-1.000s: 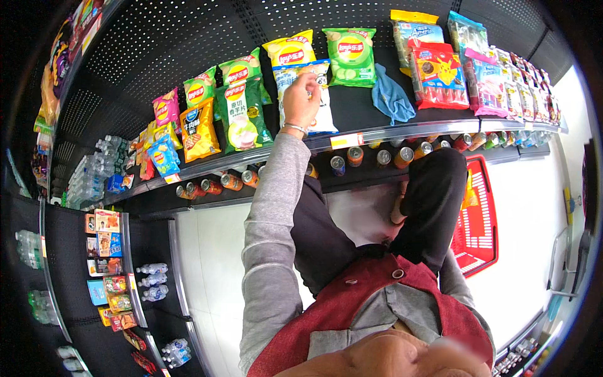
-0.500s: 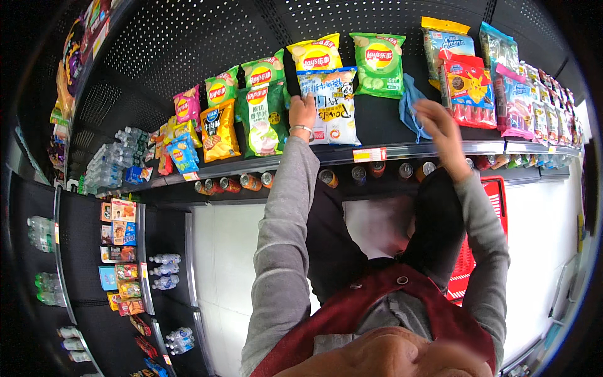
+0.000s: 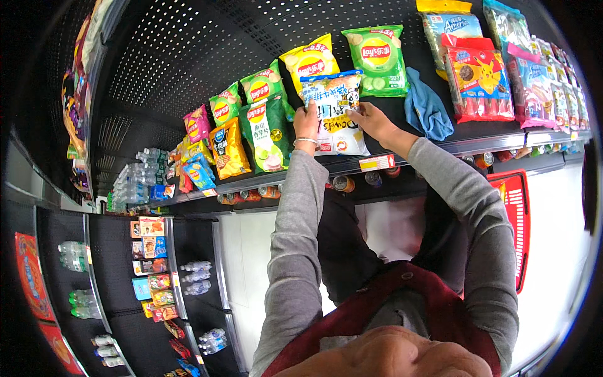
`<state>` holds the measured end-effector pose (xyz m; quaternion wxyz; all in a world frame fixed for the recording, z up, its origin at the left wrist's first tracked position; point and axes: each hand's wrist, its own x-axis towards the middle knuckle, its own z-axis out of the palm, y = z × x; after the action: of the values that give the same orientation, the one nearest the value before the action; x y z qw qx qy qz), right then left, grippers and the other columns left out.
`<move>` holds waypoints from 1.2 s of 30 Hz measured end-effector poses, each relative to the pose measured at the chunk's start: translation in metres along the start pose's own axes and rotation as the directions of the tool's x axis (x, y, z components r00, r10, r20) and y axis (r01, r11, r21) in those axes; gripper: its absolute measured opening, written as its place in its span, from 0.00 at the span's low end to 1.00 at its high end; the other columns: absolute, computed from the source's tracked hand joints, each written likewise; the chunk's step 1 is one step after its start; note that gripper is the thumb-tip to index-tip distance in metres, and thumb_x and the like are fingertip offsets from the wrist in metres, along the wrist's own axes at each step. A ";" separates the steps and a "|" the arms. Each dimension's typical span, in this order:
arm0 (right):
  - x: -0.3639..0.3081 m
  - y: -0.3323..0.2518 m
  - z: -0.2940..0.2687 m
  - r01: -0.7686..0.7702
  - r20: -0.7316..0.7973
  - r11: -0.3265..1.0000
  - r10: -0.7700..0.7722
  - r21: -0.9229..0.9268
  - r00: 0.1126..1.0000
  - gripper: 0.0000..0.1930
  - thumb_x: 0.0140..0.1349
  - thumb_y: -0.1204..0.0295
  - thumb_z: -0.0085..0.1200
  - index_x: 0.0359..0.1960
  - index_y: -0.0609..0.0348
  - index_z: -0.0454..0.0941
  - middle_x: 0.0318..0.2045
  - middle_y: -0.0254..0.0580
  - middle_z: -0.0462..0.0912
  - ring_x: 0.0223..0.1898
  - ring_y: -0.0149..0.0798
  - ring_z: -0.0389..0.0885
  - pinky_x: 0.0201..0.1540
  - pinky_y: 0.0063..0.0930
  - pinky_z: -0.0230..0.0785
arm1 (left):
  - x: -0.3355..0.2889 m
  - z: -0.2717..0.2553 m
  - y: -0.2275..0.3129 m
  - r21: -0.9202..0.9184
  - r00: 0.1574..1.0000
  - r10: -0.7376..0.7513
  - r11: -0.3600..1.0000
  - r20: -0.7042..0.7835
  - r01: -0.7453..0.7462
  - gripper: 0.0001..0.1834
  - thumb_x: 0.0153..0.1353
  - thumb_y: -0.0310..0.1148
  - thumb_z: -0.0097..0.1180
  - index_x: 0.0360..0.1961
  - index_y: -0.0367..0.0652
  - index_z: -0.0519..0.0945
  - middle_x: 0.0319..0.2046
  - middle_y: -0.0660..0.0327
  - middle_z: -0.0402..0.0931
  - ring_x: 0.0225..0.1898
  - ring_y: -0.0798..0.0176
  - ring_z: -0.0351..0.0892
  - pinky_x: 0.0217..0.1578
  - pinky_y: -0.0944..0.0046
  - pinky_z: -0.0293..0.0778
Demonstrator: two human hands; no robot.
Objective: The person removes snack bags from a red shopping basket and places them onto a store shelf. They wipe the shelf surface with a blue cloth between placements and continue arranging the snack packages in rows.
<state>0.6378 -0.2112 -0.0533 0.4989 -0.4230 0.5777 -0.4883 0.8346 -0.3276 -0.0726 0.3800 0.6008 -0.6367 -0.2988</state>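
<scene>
Between my two hands stands a white, blue-topped snack bag (image 3: 339,130), its printing upside down, at the front of the black shelf. My left hand (image 3: 306,127) grips its left edge, and my right hand (image 3: 373,122) pinches its right side. Behind it is a yellow chip bag (image 3: 309,61). A green chip bag (image 3: 379,60) stands behind my right hand. Close to my left hand, a dark green chip bag (image 3: 266,133) leans on the shelf. A crumpled blue cloth (image 3: 427,107) lies on the shelf to the right of my right hand.
Farther left are an orange snack bag (image 3: 228,149) and water bottles (image 3: 135,182). A red snack bag (image 3: 480,78) stands on the right. Cans (image 3: 343,183) line the shelf below. A red basket (image 3: 516,226) rests on the floor at my right. Side shelves hold boxes (image 3: 149,247).
My right hand has moved left from beside the blue cloth to the white snack bag and taken hold of it. My left hand stays on the bag. The view has shifted slightly.
</scene>
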 end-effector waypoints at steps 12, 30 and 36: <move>-0.021 -0.048 -0.020 0.553 -0.218 0.821 -0.519 0.144 0.827 0.39 0.53 0.46 0.70 0.51 0.71 0.72 0.44 0.58 0.84 0.46 0.50 0.85 0.50 0.42 0.77 | -0.059 -0.018 0.115 -0.706 0.989 0.147 0.699 -0.011 -0.112 0.23 0.72 0.44 0.50 0.50 0.29 0.76 0.47 0.49 0.80 0.45 0.55 0.83 0.46 0.55 0.80; -0.264 0.034 -0.232 0.710 -0.939 0.699 -0.183 0.084 0.290 0.19 0.64 0.62 0.61 0.49 0.63 0.77 0.42 0.40 0.83 0.41 0.32 0.81 0.47 0.32 0.75 | -0.064 -0.006 0.111 -0.524 0.912 0.377 0.816 0.160 -0.245 0.27 0.77 0.48 0.40 0.54 0.33 0.76 0.35 0.58 0.78 0.36 0.65 0.76 0.40 0.65 0.73; -0.354 0.153 -0.291 0.336 -0.969 0.941 -0.107 -0.027 0.224 0.20 0.63 0.66 0.65 0.53 0.61 0.77 0.43 0.38 0.84 0.42 0.31 0.82 0.46 0.27 0.76 | -0.071 -0.015 0.116 -0.461 0.929 0.334 0.857 0.157 -0.230 0.20 0.77 0.41 0.41 0.52 0.34 0.76 0.35 0.58 0.79 0.36 0.66 0.77 0.41 0.66 0.74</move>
<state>0.4004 0.2007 -0.1393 0.0073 -0.0678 0.6447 -0.7614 0.7842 -0.2445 0.0231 0.4674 0.3614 -0.6752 -0.4416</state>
